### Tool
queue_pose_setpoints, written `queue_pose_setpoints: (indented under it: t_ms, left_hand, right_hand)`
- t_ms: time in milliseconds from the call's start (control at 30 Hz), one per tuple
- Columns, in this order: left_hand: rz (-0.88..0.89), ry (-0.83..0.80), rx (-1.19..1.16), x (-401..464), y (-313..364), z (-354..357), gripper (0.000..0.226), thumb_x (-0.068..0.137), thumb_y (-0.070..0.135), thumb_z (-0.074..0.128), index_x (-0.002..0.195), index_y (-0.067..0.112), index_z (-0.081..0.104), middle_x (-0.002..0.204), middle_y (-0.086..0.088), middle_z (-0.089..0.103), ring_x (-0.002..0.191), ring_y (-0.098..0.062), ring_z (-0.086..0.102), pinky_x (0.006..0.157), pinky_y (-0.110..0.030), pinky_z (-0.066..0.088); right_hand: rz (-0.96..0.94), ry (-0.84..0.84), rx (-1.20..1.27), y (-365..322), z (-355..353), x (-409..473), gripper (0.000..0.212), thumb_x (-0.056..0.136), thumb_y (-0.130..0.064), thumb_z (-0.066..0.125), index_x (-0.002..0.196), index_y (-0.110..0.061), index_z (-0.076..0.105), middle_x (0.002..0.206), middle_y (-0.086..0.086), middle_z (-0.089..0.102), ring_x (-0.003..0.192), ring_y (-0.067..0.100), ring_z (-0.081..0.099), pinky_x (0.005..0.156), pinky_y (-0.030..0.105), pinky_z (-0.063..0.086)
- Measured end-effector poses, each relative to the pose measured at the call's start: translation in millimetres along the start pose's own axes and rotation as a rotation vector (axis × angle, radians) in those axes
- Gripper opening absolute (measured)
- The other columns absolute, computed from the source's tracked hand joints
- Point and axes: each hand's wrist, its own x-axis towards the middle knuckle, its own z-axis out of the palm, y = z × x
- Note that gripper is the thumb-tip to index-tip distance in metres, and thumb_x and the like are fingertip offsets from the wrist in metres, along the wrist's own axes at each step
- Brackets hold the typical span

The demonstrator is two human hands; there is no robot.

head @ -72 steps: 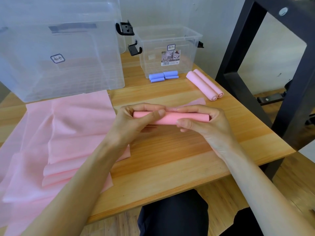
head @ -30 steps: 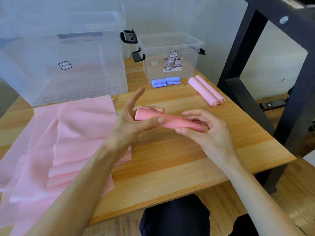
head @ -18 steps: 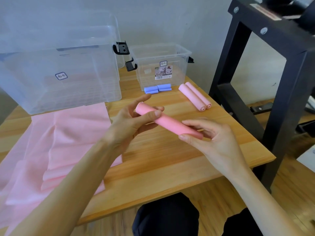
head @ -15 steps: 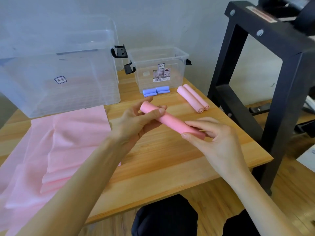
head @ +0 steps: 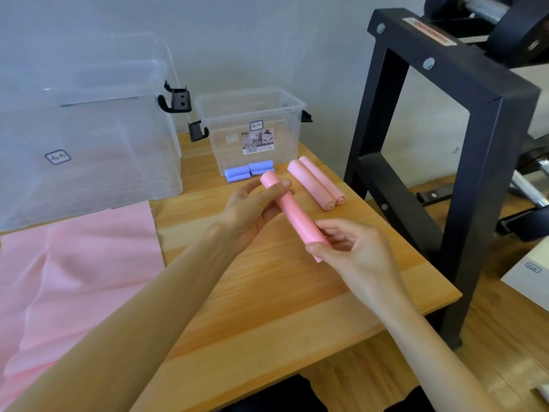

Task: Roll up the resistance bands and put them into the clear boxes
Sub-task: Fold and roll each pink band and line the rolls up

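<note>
I hold a rolled pink band (head: 294, 214) above the table, tilted with its far end up-left. My left hand (head: 252, 208) grips the far end between thumb and fingers. My right hand (head: 350, 251) pinches the near end. Two more rolled pink bands (head: 316, 182) lie side by side on the table to the right. Small blue rolls (head: 248, 171) lie in front of the small clear box (head: 252, 126). A large clear box (head: 86, 129) stands at the back left. Unrolled pink bands (head: 71, 263) are spread on the left of the table.
The wooden table (head: 267, 307) ends close on the right and front. A black metal rack (head: 445, 144) with dumbbells stands just right of the table. My dark-clothed knees show below the front edge.
The roll has been lifted off the table and turned from lying crosswise to pointing away and left. Both hands moved with it toward the small box; the view tilted up.
</note>
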Motion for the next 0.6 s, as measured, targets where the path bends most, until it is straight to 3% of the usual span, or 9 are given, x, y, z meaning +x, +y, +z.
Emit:
queue_pose_setpoints:
  t_ms: [67, 167, 233, 333, 400, 500, 600]
  left_hand:
    - [-0.013, -0.004, -0.022, 12, -3, 4, 0.071, 0.086, 0.000, 0.071, 0.146, -0.004, 0.035, 0.119, -0.019, 0.067, 0.099, -0.019, 0.072, 0.080, -0.028, 0.060]
    - [-0.019, 0.001, -0.035, 26, -2, 9, 0.078, 0.086, -0.005, 0.069, 0.151, 0.002, 0.026, 0.117, -0.016, 0.068, 0.102, -0.020, 0.071, 0.087, -0.031, 0.058]
    - [-0.021, 0.034, -0.025, 35, -1, 13, 0.079, 0.086, -0.005, 0.069, 0.151, 0.005, 0.025, 0.112, -0.014, 0.068, 0.097, -0.020, 0.071, 0.083, -0.031, 0.059]
    - [-0.028, 0.095, -0.005, 50, 1, 19, 0.080, 0.086, -0.007, 0.068, 0.152, 0.006, 0.025, 0.124, -0.017, 0.062, 0.087, -0.018, 0.069, 0.073, -0.029, 0.061]
    - [-0.031, 0.128, 0.040, 60, 1, 21, 0.078, 0.087, -0.007, 0.067, 0.152, 0.005, 0.025, 0.126, -0.019, 0.059, 0.088, -0.020, 0.068, 0.070, -0.029, 0.061]
    - [-0.027, 0.141, 0.148, 74, -3, 25, 0.073, 0.088, -0.005, 0.066, 0.150, 0.001, 0.027, 0.110, -0.012, 0.061, 0.089, -0.021, 0.066, 0.078, -0.032, 0.056]
    - [-0.006, 0.162, 0.279, 86, -7, 26, 0.071, 0.089, 0.001, 0.069, 0.148, 0.001, 0.031, 0.093, -0.004, 0.060, 0.091, -0.020, 0.065, 0.073, -0.029, 0.057]
  right_hand:
    - [0.027, 0.027, 0.065, 2, -1, 10, 0.031, 0.077, -0.012, 0.081, 0.092, -0.036, 0.068, 0.087, -0.021, 0.070, 0.081, -0.008, 0.064, 0.069, 0.005, 0.048]
    - [0.057, 0.071, 0.100, 7, -3, 26, 0.029, 0.077, -0.011, 0.081, 0.101, -0.024, 0.072, 0.091, -0.016, 0.071, 0.082, -0.007, 0.065, 0.069, 0.005, 0.048]
    - [0.053, 0.078, 0.067, 8, -3, 36, 0.036, 0.076, -0.011, 0.082, 0.108, -0.021, 0.069, 0.092, -0.016, 0.070, 0.082, -0.006, 0.065, 0.068, 0.005, 0.048]
    - [0.025, 0.037, -0.050, 11, -1, 47, 0.049, 0.076, -0.009, 0.082, 0.112, -0.028, 0.055, 0.102, -0.017, 0.063, 0.091, -0.003, 0.062, 0.070, 0.004, 0.046]
    - [-0.029, 0.039, -0.168, 15, 1, 52, 0.044, 0.079, -0.008, 0.079, 0.110, -0.027, 0.054, 0.107, -0.014, 0.060, 0.094, -0.001, 0.060, 0.074, 0.005, 0.047]
    - [-0.137, 0.067, -0.390, 19, 2, 58, 0.032, 0.082, -0.011, 0.077, 0.109, -0.021, 0.063, 0.112, -0.007, 0.060, 0.096, 0.009, 0.061, 0.085, 0.023, 0.054]
    - [-0.189, 0.060, -0.537, 18, 3, 64, 0.033, 0.083, -0.016, 0.077, 0.114, -0.018, 0.066, 0.115, -0.003, 0.064, 0.096, 0.015, 0.062, 0.085, 0.035, 0.056]
